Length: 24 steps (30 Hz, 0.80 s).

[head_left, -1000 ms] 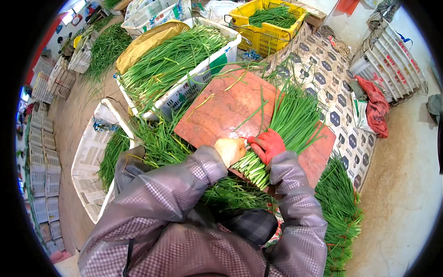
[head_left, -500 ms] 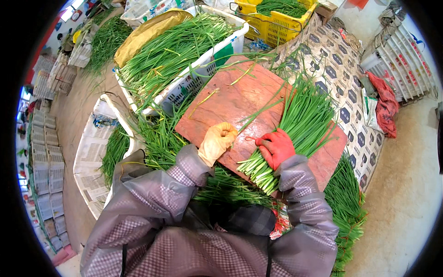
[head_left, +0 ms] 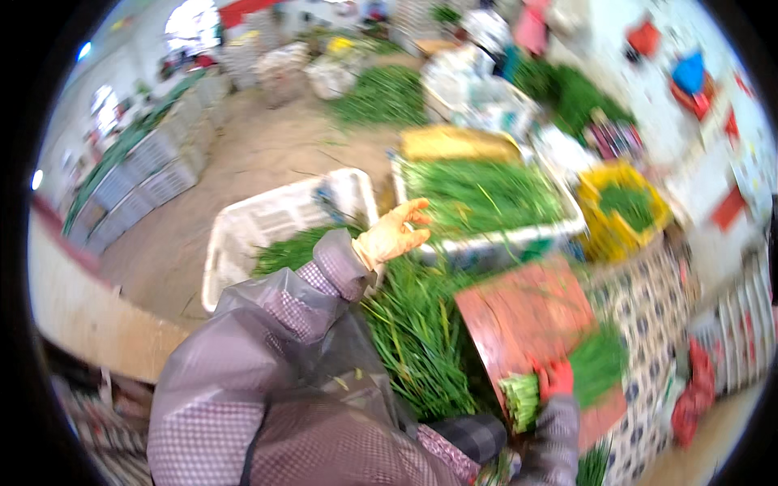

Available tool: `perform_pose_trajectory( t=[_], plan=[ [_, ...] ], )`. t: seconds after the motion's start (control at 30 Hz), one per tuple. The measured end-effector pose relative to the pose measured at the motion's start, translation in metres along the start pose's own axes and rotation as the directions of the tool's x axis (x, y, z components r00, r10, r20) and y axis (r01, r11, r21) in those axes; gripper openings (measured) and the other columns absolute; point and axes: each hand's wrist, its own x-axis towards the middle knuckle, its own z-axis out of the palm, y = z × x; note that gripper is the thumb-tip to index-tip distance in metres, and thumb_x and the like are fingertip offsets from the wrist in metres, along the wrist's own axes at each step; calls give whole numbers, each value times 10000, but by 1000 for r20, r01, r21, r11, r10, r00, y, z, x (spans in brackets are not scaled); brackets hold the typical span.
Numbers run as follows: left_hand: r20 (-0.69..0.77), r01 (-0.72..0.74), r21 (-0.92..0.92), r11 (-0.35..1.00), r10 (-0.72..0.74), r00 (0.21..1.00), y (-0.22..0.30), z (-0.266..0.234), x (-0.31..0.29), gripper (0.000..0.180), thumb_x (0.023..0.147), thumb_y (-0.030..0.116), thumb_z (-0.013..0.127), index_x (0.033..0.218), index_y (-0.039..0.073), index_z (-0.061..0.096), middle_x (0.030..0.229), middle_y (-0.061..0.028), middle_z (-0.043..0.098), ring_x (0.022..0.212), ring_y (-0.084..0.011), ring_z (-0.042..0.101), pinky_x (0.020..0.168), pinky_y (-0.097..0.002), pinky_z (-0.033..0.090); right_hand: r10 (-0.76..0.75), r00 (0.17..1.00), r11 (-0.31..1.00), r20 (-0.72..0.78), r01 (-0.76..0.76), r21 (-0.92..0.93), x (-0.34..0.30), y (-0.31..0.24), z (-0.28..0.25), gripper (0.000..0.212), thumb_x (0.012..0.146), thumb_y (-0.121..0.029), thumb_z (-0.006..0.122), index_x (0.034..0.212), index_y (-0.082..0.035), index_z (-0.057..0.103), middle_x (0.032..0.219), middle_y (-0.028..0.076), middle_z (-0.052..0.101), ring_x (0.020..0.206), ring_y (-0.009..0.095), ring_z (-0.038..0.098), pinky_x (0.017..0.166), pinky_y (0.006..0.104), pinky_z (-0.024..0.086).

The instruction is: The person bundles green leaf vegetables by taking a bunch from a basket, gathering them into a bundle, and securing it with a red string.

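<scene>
My right hand (head_left: 554, 377), in a red glove, is closed around a bundle of garlic chives (head_left: 598, 366) lying on a reddish board (head_left: 519, 312). The pale cut ends point toward me, and the leaves fan out to the right, smeared by motion. Away to the left, my left hand (head_left: 395, 235), in a pale orange glove, is raised with its fingers apart and nothing visible in them. It hovers between a white crate packed with chives (head_left: 486, 190) and a loose heap of chives (head_left: 421, 332) beside the board.
A white crate (head_left: 223, 243) partly filled with greens stands at left. A yellow basket (head_left: 596, 231) of greens is at the far right. Patterned sheeting (head_left: 648, 324) lies beyond the board, near a red cloth (head_left: 695, 397). More chives (head_left: 381, 97) lie on the floor farther back.
The view has swung left and up. My left hand has left the board, moved toward the crates and opened from a pinch. My right hand stays on the chive bundle.
</scene>
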Motion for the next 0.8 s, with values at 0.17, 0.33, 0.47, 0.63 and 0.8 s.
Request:
perform_pose_trajectory(
  t=[0.17, 0.33, 0.47, 0.63, 0.8],
  plan=[
    [-392, 160, 489, 857, 53, 918, -35, -186, -145, 614, 840, 207, 662, 1376, 27, 424, 1211, -173, 603, 1095, -257, 595, 925, -345, 480, -44, 995, 997, 88, 39, 60, -4, 16, 9, 265, 793, -204, 624, 1030, -88, 619, 1076, 123, 633, 1002, 365, 571, 904, 512, 420],
    [-790, 727, 214, 653, -323, 522, -104, -298, -379, 635, 796, 269, 656, 1332, -18, 471, 1241, -210, 591, 1124, -309, 587, 940, -368, 471, 232, 781, 877, 580, -426, 222, 29, 10, -10, 353, 836, -299, 637, 1109, -75, 625, 1128, 154, 638, 966, 377, 612, 959, 473, 427],
    [-865, 844, 113, 524, -366, 343, -130, -329, -471, 566, 802, 250, 657, 1279, -21, 519, 1146, -170, 644, 1031, -274, 623, 872, -359, 493, 177, 868, 963, 464, -55, -265, 113, -59, -11, 429, 826, -374, 676, 1144, -90, 625, 1109, 179, 651, 1019, 363, 621, 954, 426, 457],
    [-799, 590, -11, 807, -362, 480, -162, -349, -432, 541, 835, 174, 658, 1302, -36, 484, 1152, -167, 631, 1036, -221, 605, 879, -317, 485, -202, 860, 975, 468, 133, 176, 233, -217, 60, 538, 816, -276, 675, 1296, -95, 510, 1245, 169, 582, 1099, 374, 554, 951, 430, 450],
    [-652, 543, -86, 835, -459, 603, -193, -371, -383, 541, 869, 143, 638, 1339, -30, 432, 1250, -198, 545, 1095, -257, 570, 913, -331, 471, -514, 666, 857, 540, 424, 294, 306, -354, 173, 633, 778, -297, 709, 1326, -98, 462, 1274, 134, 559, 1189, 348, 510, 1024, 427, 401]
  ],
)
